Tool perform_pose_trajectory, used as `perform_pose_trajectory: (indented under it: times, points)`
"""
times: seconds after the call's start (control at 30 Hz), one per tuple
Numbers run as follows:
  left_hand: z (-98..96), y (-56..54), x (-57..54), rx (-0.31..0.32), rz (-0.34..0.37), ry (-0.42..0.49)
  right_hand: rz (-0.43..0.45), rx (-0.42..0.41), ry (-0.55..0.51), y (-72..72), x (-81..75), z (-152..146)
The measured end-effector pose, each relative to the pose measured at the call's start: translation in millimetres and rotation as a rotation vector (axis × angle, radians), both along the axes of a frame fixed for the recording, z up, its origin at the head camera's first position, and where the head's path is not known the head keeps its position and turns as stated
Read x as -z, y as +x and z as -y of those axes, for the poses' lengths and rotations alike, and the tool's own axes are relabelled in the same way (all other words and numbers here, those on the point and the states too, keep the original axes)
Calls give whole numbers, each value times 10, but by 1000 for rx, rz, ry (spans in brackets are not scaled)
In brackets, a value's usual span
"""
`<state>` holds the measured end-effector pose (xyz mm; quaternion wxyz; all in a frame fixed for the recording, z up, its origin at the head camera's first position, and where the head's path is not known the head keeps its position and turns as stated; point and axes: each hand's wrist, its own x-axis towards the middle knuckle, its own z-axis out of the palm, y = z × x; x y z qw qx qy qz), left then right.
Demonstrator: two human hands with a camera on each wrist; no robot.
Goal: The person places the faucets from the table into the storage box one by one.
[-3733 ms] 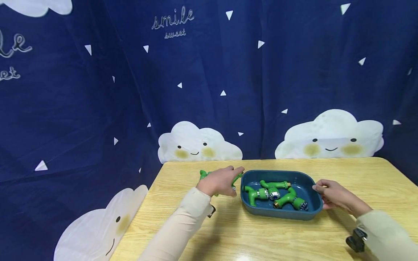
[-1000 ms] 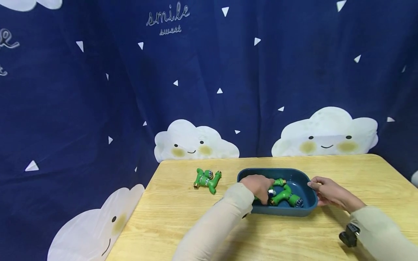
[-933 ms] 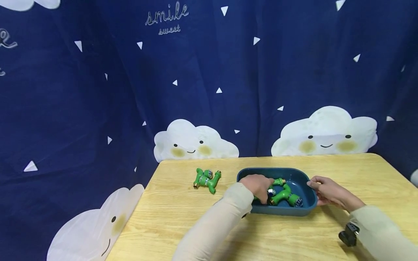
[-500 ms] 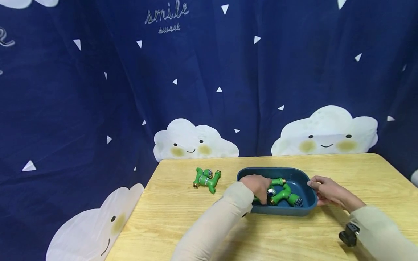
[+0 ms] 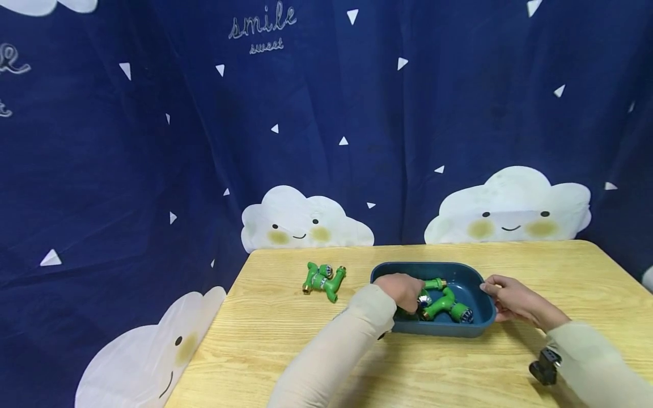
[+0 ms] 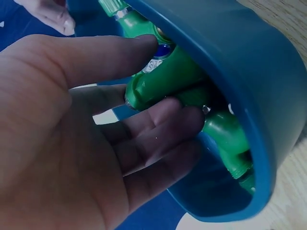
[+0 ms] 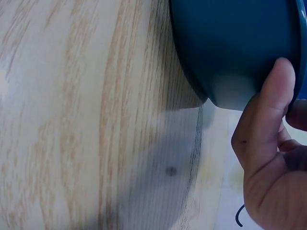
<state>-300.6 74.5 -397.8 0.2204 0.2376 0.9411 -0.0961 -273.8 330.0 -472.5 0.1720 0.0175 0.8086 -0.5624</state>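
A dark blue tray (image 5: pixel 436 328) stands on the table with green taps in it. My left hand (image 5: pixel 400 290) reaches into its left end. In the left wrist view, a green tap (image 6: pixel 170 79) lies between the thumb and curled fingers of that hand, which grips it; the hand hides most of this tap in the head view. Another tap (image 5: pixel 448 306) lies to the right of the hand, and one with a brass end (image 5: pixel 435 284) lies behind. At the tray's right end, my right hand (image 5: pixel 517 300) pinches the rim, thumb on the wall in the right wrist view.
Green taps (image 5: pixel 322 281), seemingly two, lie close together on the wooden table (image 5: pixel 275 328) left of the tray. A dark blue curtain (image 5: pixel 316 113) with white clouds hangs behind the table and along its left side.
My left hand has moved right, from beside the taps on the table into the tray, then stayed there with its fingers shifting slightly. My right hand keeps its place on the rim.
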Motion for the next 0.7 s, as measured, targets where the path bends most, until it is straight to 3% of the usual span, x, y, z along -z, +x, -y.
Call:
perform_pose_trajectory:
  times: [0.3,0.5,0.7]
  points:
    - [27,6,36,84,-14,131,7,6,15,-1,2,-7]
    - [11,-29,48,79,8,135,7,5,17,-4,-8,1]
    - [75,-77,54,135,-77,139,9,-7,18,4,-19,-9]
